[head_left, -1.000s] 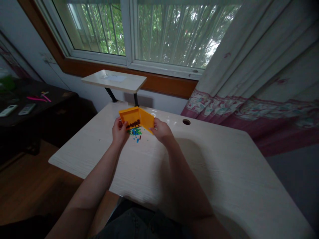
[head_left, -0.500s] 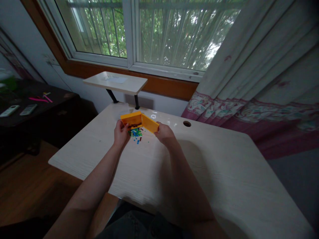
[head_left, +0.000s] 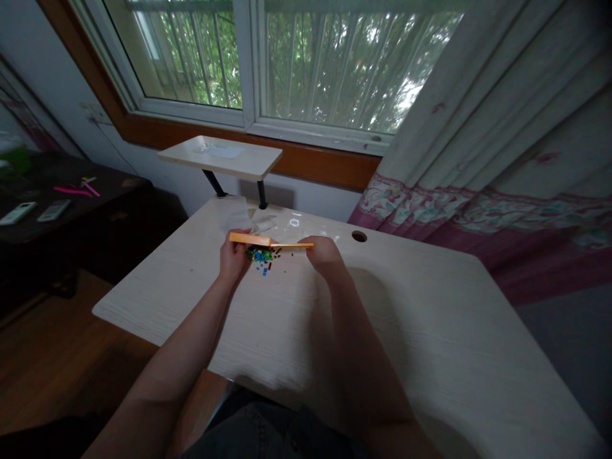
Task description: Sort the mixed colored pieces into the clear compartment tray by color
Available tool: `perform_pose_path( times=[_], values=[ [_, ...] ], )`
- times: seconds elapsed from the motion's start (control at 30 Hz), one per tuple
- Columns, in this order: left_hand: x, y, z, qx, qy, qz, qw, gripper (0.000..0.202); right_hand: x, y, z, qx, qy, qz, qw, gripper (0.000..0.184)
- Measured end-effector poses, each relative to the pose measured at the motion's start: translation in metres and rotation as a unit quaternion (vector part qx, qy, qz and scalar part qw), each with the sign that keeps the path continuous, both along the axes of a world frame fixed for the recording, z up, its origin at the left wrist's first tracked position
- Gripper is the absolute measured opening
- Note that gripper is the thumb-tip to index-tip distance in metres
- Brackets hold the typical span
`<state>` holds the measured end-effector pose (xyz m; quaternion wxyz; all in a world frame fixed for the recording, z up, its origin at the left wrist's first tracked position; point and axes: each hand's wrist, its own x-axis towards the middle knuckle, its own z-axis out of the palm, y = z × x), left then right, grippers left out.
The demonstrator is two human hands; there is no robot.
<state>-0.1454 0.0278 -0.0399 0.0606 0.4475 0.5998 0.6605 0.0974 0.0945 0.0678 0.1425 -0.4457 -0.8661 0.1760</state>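
Note:
Both of my hands hold an orange hinged box [head_left: 250,239], tipped over above the table. My left hand [head_left: 232,256] grips the deeper half at its left end. Pinched at the far right edge of the thin lid is my right hand [head_left: 325,255]. Under the box lies a pile of small coloured pieces [head_left: 262,255], mostly green and blue with some dark brown ones, too small to name surely. A few have scattered toward me and to the right. The inside of the box is turned away from view.
The pale desk [head_left: 306,319] has a round cable hole [head_left: 359,236] at its back edge. A clear plastic bag or tray [head_left: 233,211] lies behind the box, below a raised shelf [head_left: 222,156]. A dark side table [head_left: 71,191] with two remotes stands left.
The box has tipped further over, so its inside no longer shows and only its edge faces me. More dark brown pieces lie on the table. My right hand shifted slightly right.

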Motion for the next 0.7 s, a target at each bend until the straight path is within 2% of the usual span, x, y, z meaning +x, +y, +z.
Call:
perform_pose_path(
  times=[0.13, 0.33, 0.5, 0.63, 0.7],
  values=[
    [0.004, -0.002, 0.004, 0.007, -0.007, -0.006, 1.0, 0.018, 0.001, 0.001, -0.001, 0.01, 0.015, 0.007, 1.0, 0.037],
    [0.006, -0.005, 0.011, 0.002, 0.012, 0.014, 1.0, 0.019, 0.002, 0.003, -0.003, 0.035, 0.082, -0.037, 0.995, 0.033],
    [0.007, -0.009, 0.02, 0.001, -0.016, 0.062, 0.998, 0.019, 0.004, -0.001, 0.008, 0.064, 0.125, -0.062, 0.988, 0.024],
    [0.011, -0.011, 0.028, 0.03, -0.031, 0.061, 0.997, 0.025, 0.004, -0.008, 0.018, 0.095, 0.136, -0.08, 0.983, 0.023],
    [0.014, -0.011, 0.029, 0.051, -0.043, 0.041, 0.997, 0.03, 0.005, -0.009, 0.02, 0.109, 0.158, -0.087, 0.978, 0.023]
  ],
)
